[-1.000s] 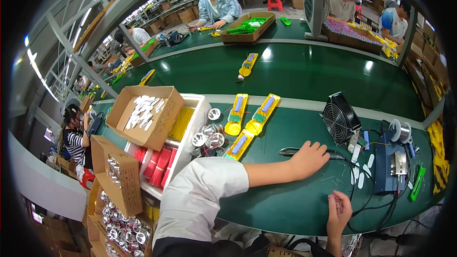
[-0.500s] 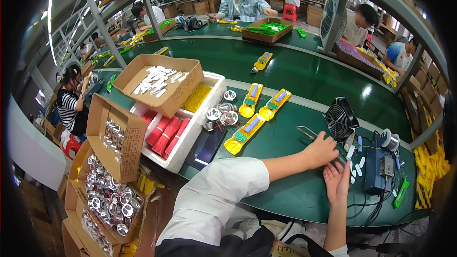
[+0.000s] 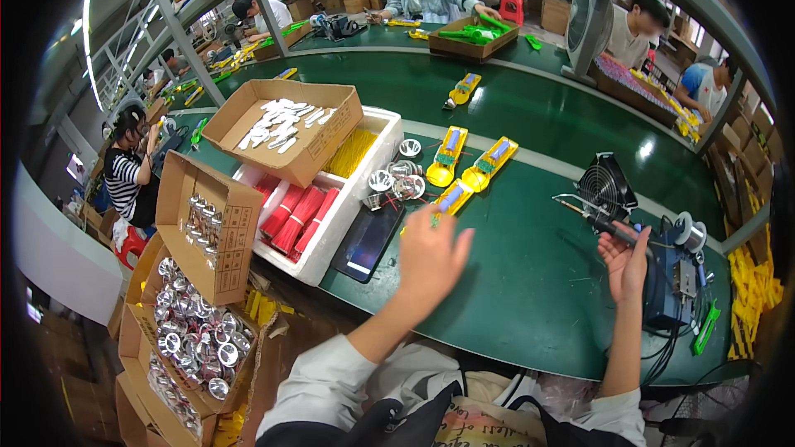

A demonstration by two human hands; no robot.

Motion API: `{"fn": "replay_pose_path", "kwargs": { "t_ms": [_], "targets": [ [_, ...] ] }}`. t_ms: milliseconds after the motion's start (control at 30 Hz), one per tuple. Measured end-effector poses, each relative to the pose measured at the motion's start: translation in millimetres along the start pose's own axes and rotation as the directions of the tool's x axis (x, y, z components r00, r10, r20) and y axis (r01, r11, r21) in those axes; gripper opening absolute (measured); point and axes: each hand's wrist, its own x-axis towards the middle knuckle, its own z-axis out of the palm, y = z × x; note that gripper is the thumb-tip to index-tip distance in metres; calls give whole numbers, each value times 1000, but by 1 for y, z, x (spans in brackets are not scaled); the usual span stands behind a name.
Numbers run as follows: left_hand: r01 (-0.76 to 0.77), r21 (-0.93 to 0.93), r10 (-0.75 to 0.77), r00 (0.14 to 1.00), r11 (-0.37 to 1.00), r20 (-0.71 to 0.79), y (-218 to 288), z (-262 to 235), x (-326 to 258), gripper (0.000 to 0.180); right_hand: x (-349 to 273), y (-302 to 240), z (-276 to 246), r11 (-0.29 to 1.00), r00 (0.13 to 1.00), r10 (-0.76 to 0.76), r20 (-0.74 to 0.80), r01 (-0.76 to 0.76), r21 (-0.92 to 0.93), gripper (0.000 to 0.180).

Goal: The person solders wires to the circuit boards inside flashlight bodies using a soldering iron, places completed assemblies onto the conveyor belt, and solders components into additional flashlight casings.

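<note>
My left hand (image 3: 435,255) reaches over the nearest yellow plastic housing (image 3: 455,197), fingers stretched and thumb apart, partly covering it. Whether the fingertips touch it I cannot tell. Two more yellow housings (image 3: 448,157) (image 3: 490,167) lie just beyond, each with a blue-purple cell and a small green board. My right hand (image 3: 623,261) is closed around a soldering iron (image 3: 606,226), dark-handled, its thin metal end pointing left in front of a black fan (image 3: 605,185). Silver reflector cups (image 3: 406,180) with red wires sit left of the housings.
A phone (image 3: 369,243) lies beside a white foam box (image 3: 311,262) of red and yellow wires, with a cardboard tray (image 3: 331,149) of white pieces on it. Right are a blue soldering station (image 3: 662,281) and solder spool (image 3: 689,233). Reflector cartons (image 3: 184,348) stand left. Co-workers sit beyond.
My left hand has moved left, from beside my right hand to the nearest housing. My right hand has lifted slightly away and to the right with the soldering iron. The view has shifted a little.
</note>
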Motion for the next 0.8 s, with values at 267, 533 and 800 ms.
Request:
{"fn": "replay_pose_path", "kwargs": {
  "t_ms": [267, 533, 800],
  "targets": [
    [-12, 236, -29, 985, 972, 168, -51, 21, -26, 23, -6, 33, -9, 973, 980, -194, -52, 185, -141, 18],
    [0, 38, -7, 983, 999, 186, 19, 21, -57, 17, -6, 17, -32, 910, 904, -384, -187, 405, 87, 14],
    [107, -106, -84, 975, 989, 205, 37, -1, -52, 23, -3, 8, -40, 893, 874, -369, -316, 428, 139, 16]
  ]
}}
